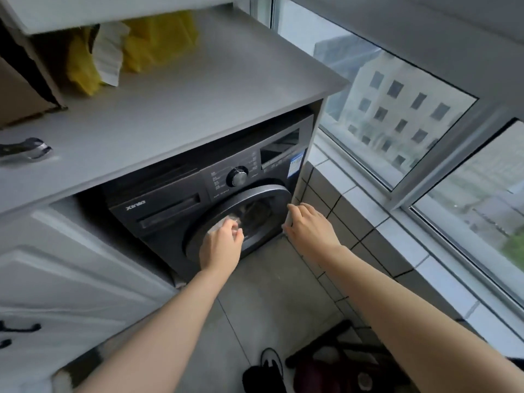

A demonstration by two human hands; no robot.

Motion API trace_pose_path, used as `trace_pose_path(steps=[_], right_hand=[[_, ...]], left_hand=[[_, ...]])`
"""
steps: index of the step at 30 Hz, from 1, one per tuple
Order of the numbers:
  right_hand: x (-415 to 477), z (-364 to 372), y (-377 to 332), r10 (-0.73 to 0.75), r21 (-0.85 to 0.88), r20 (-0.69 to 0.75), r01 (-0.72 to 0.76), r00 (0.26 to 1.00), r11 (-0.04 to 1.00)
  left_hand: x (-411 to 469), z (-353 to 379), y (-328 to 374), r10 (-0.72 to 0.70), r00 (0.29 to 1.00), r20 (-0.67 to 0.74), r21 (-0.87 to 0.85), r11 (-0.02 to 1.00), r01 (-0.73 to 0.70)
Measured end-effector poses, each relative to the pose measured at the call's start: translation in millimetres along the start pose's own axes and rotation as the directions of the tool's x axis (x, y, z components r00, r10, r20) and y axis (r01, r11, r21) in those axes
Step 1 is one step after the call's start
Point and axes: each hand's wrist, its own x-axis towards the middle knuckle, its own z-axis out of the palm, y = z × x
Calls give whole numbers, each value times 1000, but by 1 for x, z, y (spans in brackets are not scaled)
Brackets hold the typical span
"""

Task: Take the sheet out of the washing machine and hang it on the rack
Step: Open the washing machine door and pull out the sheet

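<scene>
A dark front-loading washing machine [170,205] stands under a grey countertop. Its round door [263,194] looks closed, and grey fabric, apparently the sheet [256,212], shows dimly through the glass. My left hand [222,245] is on the lower left part of the door with its fingers curled against it; what they hold is hidden. My right hand [307,225] grips the front edge of the white side panel [300,177] just right of the machine. No drying rack is in view.
The grey countertop [198,89] carries yellow bags [158,41] and a cardboard box [19,95]. White cabinet doors [71,265] are on the left. A tiled ledge [368,211] and windows run along the right. A shoe [270,361] and a dark-framed object [340,361] are on the floor.
</scene>
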Motion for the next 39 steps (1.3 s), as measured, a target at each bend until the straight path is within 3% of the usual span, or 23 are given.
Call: trace_pose_path(steps=[3, 6, 9, 13, 17, 20, 25, 31, 39], right_hand=[[35, 16, 14, -21, 5, 63, 21, 998, 1000], [64, 33, 21, -38, 23, 115, 36, 993, 999], [89, 49, 26, -43, 73, 164, 32, 985, 997], [121, 69, 32, -31, 127, 221, 3, 975, 992], [147, 87, 35, -74, 80, 226, 58, 971, 995], [167, 99, 41, -108, 49, 260, 99, 960, 994], [190, 115, 48, -189, 91, 295, 170, 937, 981], [197, 122, 46, -174, 145, 281, 138, 944, 980], [181, 131, 56, -168, 154, 183, 140, 969, 978]], left_hand=[[21, 27, 8, -183, 982, 41, -168, 968, 187], [44, 47, 10, -367, 922, 125, -353, 852, 387], [67, 64, 10, -519, 815, 260, -585, 587, 560], [92, 79, 7, -542, 701, 464, -714, 240, 658], [116, 87, 3, -442, 639, 630, -754, -152, 639], [132, 94, -1, -429, 619, 658, -751, -319, 578], [140, 110, -4, -443, 573, 690, -724, -404, 559], [148, 120, -10, -449, 585, 675, -736, -465, 493], [142, 128, -13, -475, 606, 638, -770, -391, 504]])
